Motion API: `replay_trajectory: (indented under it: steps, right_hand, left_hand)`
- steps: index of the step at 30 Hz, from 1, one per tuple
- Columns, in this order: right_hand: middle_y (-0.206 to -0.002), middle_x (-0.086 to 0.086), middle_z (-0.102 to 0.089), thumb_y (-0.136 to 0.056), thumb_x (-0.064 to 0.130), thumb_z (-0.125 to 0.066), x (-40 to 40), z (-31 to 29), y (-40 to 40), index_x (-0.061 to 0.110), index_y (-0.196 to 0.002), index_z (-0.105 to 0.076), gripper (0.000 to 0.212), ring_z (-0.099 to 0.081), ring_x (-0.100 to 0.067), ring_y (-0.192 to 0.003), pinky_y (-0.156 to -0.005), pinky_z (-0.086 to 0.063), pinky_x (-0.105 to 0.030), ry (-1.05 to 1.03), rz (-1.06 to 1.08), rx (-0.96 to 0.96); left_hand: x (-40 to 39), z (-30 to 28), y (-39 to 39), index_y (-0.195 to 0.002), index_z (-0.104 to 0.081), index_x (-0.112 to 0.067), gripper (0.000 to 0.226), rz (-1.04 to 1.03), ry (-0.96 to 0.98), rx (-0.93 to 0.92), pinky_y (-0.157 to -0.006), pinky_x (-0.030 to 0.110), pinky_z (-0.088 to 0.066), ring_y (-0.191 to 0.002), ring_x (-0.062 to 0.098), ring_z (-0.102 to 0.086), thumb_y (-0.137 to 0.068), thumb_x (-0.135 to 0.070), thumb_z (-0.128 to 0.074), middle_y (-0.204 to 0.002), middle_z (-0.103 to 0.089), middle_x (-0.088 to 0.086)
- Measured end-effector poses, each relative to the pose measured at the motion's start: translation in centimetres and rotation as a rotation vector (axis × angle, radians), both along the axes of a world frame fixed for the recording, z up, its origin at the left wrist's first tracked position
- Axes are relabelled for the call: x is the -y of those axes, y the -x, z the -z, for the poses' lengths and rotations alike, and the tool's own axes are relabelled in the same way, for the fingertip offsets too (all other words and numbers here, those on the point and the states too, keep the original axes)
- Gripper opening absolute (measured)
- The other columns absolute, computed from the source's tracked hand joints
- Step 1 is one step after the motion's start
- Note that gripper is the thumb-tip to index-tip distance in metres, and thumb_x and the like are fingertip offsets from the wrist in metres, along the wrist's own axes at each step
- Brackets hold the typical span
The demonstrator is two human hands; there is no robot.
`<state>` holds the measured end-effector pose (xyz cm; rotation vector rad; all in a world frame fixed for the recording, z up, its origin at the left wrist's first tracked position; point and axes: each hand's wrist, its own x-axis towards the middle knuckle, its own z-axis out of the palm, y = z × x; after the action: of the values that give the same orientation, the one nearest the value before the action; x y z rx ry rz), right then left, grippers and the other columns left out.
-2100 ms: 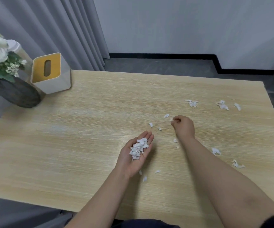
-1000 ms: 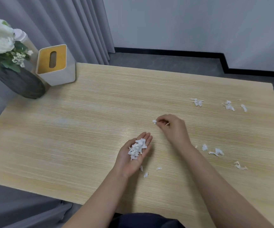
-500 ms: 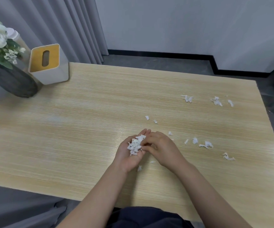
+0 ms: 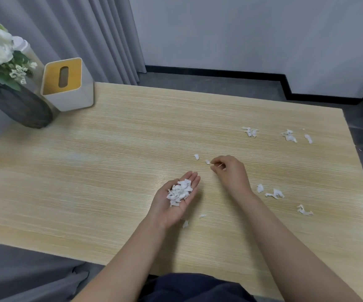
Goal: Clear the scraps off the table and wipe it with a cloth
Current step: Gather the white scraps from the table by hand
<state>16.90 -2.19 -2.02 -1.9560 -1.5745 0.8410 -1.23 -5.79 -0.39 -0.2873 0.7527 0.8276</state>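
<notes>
Our left hand (image 4: 174, 200) lies palm up, fingers relaxed, cupping a pile of scraps (image 4: 179, 192). Our right hand (image 4: 228, 171), just beyond and right of it, has fingers curled, pinching at a small scrap (image 4: 207, 162) on the surface (image 4: 111, 171). Another bit (image 4: 196, 156) sits just past that. More loose scraps (image 4: 274, 193) lie right of the right wrist, and a far cluster (image 4: 288, 136) well beyond. Tissue box (image 4: 67, 83) and vase (image 4: 17, 105) stand far left.
</notes>
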Motion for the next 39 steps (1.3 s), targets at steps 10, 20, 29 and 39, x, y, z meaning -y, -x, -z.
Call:
replay_trajectory:
  steps: [10, 20, 29, 39]
  right_hand:
    - [-0.102, -0.006, -0.064, -0.087, 0.018, -0.063, -4.5, 4.3, 0.4, 0.009, -0.107, -0.065, 0.022, -0.061, -0.024, -0.094, -0.078, -0.046, -0.031, 0.174, -0.056, 0.175]
    - [-0.088, 0.000, -0.061, -0.087, 0.011, -0.056, -5.7, 3.8, 1.3, 0.015, -0.084, -0.068, 0.013, -0.058, -0.019, -0.080, -0.063, -0.041, -0.027, 0.110, -0.139, 0.199]
    - [-0.098, -0.009, -0.057, -0.089, 0.000, -0.049, -6.2, 4.9, 3.6, 0.007, -0.093, -0.063, 0.016, -0.054, -0.027, -0.091, -0.074, -0.047, -0.036, 0.041, -0.328, 0.328]
    - [-0.098, -0.004, -0.064, -0.091, 0.010, -0.056, -2.1, 0.3, 5.4, 0.010, -0.099, -0.068, 0.014, -0.058, -0.016, -0.090, -0.079, -0.043, -0.022, -0.080, -0.225, 0.036]
  left_hand:
    - [0.2, 0.0, 1.7, -0.104, -0.065, 0.014, 0.037, -0.027, 0.031, -0.014, -0.100, 0.046, -0.045, -0.112, 0.036, -0.057, -0.085, -0.006, -0.040, -0.118, -0.063, 0.024]
    - [0.1, 1.1, 4.0, -0.106, -0.066, 0.011, 0.040, -0.089, 0.024, -0.029, -0.087, 0.049, -0.048, -0.100, 0.038, -0.066, -0.089, -0.010, -0.037, -0.120, -0.062, 0.022]
    - [0.6, 1.2, 5.8, -0.105, -0.066, 0.012, 0.040, -0.134, 0.027, -0.036, -0.085, 0.048, -0.050, -0.097, 0.038, -0.067, -0.088, -0.011, -0.038, -0.119, -0.063, 0.022]
    - [2.1, 1.4, 4.9, -0.105, -0.066, 0.010, 0.043, -0.114, 0.064, -0.085, -0.095, 0.045, -0.048, -0.103, 0.034, -0.063, -0.097, -0.014, -0.030, -0.116, -0.064, 0.021]
